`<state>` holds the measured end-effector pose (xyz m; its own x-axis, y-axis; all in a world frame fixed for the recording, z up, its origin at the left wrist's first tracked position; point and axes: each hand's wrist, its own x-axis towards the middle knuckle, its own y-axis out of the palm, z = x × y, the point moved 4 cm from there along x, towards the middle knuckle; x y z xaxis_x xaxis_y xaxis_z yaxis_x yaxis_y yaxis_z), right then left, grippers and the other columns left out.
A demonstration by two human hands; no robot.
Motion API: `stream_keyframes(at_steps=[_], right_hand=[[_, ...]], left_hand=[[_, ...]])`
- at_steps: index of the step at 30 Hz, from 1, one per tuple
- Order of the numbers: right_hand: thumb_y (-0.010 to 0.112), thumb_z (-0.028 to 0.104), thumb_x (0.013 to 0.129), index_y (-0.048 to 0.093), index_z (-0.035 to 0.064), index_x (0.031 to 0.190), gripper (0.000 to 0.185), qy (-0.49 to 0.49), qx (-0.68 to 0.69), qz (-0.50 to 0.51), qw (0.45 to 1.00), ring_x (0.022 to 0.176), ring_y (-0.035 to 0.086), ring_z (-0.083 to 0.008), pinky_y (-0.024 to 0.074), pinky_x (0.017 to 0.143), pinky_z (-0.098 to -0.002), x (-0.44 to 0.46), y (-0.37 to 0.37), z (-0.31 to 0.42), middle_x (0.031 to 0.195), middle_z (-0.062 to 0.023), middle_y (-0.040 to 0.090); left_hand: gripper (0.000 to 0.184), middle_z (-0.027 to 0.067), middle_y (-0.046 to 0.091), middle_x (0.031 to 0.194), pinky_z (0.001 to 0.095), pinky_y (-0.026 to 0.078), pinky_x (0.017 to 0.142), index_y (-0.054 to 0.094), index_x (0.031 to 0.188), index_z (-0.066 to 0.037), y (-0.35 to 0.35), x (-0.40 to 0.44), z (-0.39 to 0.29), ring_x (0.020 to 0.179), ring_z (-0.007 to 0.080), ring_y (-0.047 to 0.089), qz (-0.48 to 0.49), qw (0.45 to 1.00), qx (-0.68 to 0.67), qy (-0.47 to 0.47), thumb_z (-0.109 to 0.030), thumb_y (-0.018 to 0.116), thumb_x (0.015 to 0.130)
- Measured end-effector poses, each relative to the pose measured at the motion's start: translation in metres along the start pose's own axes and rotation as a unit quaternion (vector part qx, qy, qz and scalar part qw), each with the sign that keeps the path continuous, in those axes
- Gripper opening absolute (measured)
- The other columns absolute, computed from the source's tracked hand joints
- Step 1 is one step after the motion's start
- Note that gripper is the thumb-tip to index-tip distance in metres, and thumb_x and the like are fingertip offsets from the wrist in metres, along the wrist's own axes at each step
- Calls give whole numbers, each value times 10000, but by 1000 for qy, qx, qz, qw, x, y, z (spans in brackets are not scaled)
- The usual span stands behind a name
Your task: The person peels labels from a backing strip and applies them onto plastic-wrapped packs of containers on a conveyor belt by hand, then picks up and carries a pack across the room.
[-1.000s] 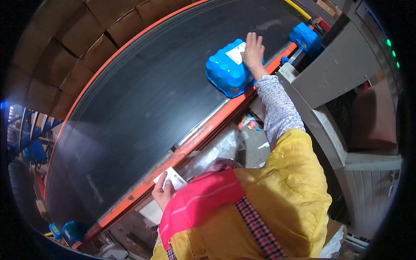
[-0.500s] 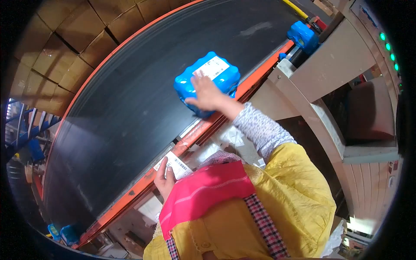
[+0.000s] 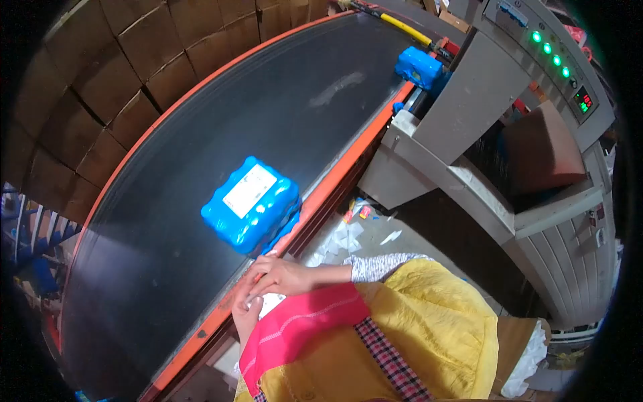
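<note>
Brown cardboard boxes (image 3: 110,137) are stacked along the far side, at the upper left; beside them curves a black rubber conveyor belt (image 3: 154,241), edged on the near side by a scuffed orange-red metal rail (image 3: 348,161); on the belt, close to that rail, sits a glossy blue film-wrapped bumpy pack (image 3: 273,206), a white printed rectangular label (image 3: 249,191) on its top and both hands off it; just below the pack, the left hand (image 3: 245,311) grips a white printed paper piece (image 3: 271,303) under its thumb; the right hand (image 3: 280,273) reaches across, its bent fingers meeting the left hand's, though whether they pinch the paper I cannot tell; further right, white paper scraps (image 3: 343,238) litter the floor; a second blue film-wrapped pack (image 3: 420,65) sits by the rail's far end, beside a grey metal machine (image 3: 475,100) with four round green lights (image 3: 556,60).
</note>
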<state>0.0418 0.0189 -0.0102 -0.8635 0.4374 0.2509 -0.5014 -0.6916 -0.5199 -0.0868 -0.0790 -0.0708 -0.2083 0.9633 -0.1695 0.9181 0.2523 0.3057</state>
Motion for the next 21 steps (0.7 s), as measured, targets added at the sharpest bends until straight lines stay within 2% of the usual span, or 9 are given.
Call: stream_keyframes(at_steps=[1, 4, 9, 11, 13, 14, 16, 19, 21], right_hand=[[634, 198, 817, 699, 122, 967, 180, -3, 2, -10, 1000, 967, 523, -222, 425, 784, -362, 1, 2, 5, 974, -64, 599], [631, 202, 824, 644, 38, 805, 165, 20, 23, -26, 999, 842, 555, -235, 423, 706, -361, -1, 12, 5, 860, -70, 591], [640, 140, 808, 650, 36, 899, 138, -75, -40, -84, 993, 880, 590, -258, 477, 735, -345, 6, 25, 12, 922, -75, 601], [637, 122, 801, 654, 43, 907, 133, -52, -73, -91, 992, 887, 589, -258, 482, 752, -344, 4, 26, 18, 945, -73, 604], [644, 111, 783, 657, 49, 911, 143, -75, -87, -71, 991, 899, 596, -256, 491, 770, -359, 9, 35, 18, 960, -73, 619], [655, 117, 773, 658, 46, 922, 166, -35, -92, 2, 995, 904, 605, -251, 490, 787, -367, 20, 25, 44, 951, -75, 633], [665, 101, 755, 659, 32, 951, 208, -74, -92, -59, 991, 937, 604, -261, 473, 850, -377, 1, 44, 9, 987, -91, 641], [678, 53, 714, 663, 32, 959, 247, -114, -102, -55, 987, 988, 585, -292, 460, 879, -412, 9, 10, 45, 1052, -114, 625], [667, 6, 665, 659, 49, 939, 277, -111, -96, -80, 986, 999, 568, -284, 450, 865, -391, 16, 7, 49, 1081, -99, 619]], left_hand=[[303, 72, 624, 956, 236, 461, 675, 588, 1115, 51, -7, 2, 2, 802, 92, 569, 41, 999, 6, -35, 11, 583, 815], [115, 14, 620, 737, 236, 436, 581, 661, 850, 47, -6, -10, -18, 698, 64, 550, -49, 998, 37, -31, -29, 576, 835], [93, 19, 627, 712, 238, 440, 584, 671, 807, 33, -26, -21, -24, 653, 63, 541, -115, 986, 117, 10, -38, 610, 806], [99, 44, 642, 707, 250, 458, 604, 676, 829, 30, -24, -26, -36, 651, 85, 561, -131, 978, 159, -9, -47, 628, 789], [124, 134, 677, 761, 296, 498, 666, 691, 846, 9, -28, -33, -46, 705, 163, 645, -143, 946, 281, 73, -79, 666, 761], [143, 127, 677, 744, 296, 502, 629, 698, 829, -13, -29, -37, -49, 679, 183, 657, -133, 933, 317, 107, -132, 704, 751], [164, 119, 661, 685, 301, 498, 574, 702, 802, -37, -29, -43, -55, 615, 203, 653, -141, 891, 425, 75, -181, 738, 732], [226, 101, 632, 595, 300, 470, 506, 701, 784, -43, -12, -42, -55, 531, 187, 630, -158, 903, 369, 152, -252, 752, 716], [256, 139, 654, 677, 298, 477, 541, 695, 858, -24, -19, -46, -63, 594, 192, 643, -142, 930, 338, 28, -261, 706, 762]])
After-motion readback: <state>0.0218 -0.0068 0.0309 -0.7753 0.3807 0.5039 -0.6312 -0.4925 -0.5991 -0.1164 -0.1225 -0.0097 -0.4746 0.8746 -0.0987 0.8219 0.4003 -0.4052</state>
